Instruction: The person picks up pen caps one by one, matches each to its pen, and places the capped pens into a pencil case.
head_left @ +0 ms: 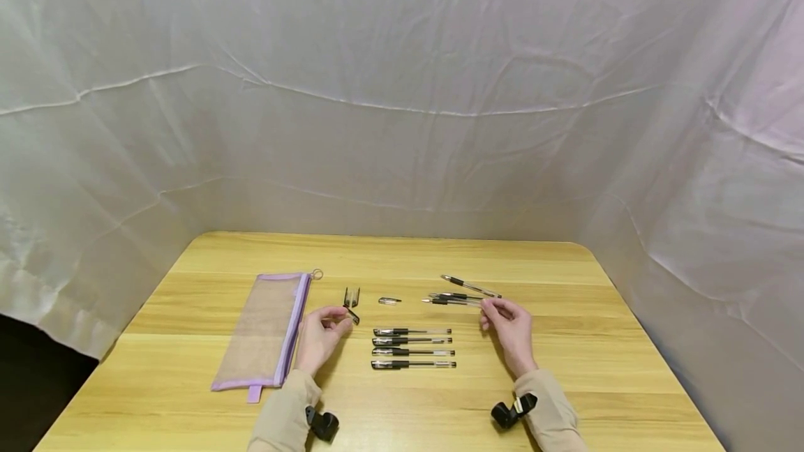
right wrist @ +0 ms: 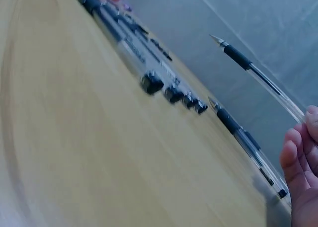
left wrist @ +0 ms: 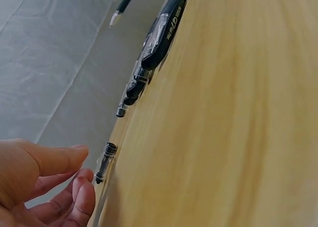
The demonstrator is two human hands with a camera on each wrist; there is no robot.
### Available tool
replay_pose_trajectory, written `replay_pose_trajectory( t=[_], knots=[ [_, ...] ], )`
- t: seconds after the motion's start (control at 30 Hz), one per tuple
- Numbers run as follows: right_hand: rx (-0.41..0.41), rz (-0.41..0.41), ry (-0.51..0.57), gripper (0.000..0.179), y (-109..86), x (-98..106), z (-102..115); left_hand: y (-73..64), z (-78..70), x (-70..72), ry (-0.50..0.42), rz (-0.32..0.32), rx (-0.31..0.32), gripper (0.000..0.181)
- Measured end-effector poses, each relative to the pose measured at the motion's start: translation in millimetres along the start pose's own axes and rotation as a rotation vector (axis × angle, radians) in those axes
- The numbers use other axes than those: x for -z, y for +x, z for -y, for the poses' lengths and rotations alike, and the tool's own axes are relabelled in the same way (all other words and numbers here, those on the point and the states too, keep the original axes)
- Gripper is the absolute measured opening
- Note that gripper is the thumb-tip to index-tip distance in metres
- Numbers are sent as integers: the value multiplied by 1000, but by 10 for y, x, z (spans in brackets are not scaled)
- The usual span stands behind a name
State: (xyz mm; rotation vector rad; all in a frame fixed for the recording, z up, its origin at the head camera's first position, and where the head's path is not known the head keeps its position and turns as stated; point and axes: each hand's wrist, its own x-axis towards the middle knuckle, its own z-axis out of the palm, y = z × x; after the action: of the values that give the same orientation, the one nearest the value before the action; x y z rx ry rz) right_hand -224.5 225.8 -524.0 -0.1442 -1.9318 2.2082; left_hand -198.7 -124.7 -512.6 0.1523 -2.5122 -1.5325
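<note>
My right hand [head_left: 510, 332] pinches the rear end of an uncapped gel pen [right wrist: 271, 88], a clear barrel with a black grip. Its bare tip points left, raised above the table in the right wrist view. More uncapped pens [head_left: 471, 286] lie just beyond that hand. My left hand [head_left: 322, 339] has its thumb and fingers bent beside a black-clipped pen cap [head_left: 354, 316]; I see no cap between the fingertips in the left wrist view. Two more caps [head_left: 352, 296] lie beyond it, and a single clear cap [head_left: 389, 300] rests farther right.
Several capped pens [head_left: 413, 352] lie in parallel rows between the hands. A mesh zip pouch [head_left: 260, 333] with purple edging lies at the left. The wooden table [head_left: 597, 396] has a pale curtain [head_left: 402, 159] behind and at both sides.
</note>
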Motion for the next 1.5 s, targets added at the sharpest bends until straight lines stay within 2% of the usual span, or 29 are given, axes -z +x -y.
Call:
replay_pose_trajectory(
  t=[0.1,0.27,0.43,0.67,0.87,1.33,1.5],
  knots=[
    [-22,17,63,25,-9,-23,-10,19,-13,4,36,-6,-13,20],
    [-44,32,86,14,-19,-58,-14,73,-16,9,89,-33,-34,20],
    [-69,63,99,17,-27,-81,-6,138,-18,11,135,-47,-2,27],
    [-78,89,117,31,-26,-98,-21,195,-54,-15,179,-27,69,31],
    [-70,90,123,19,-29,-105,-20,217,-81,-35,215,-21,56,33],
    [-55,103,135,14,-32,-88,-36,235,-91,-56,216,-22,71,31],
    [-56,104,133,16,-30,-84,-31,239,-96,-43,185,-12,84,29]
  ],
)
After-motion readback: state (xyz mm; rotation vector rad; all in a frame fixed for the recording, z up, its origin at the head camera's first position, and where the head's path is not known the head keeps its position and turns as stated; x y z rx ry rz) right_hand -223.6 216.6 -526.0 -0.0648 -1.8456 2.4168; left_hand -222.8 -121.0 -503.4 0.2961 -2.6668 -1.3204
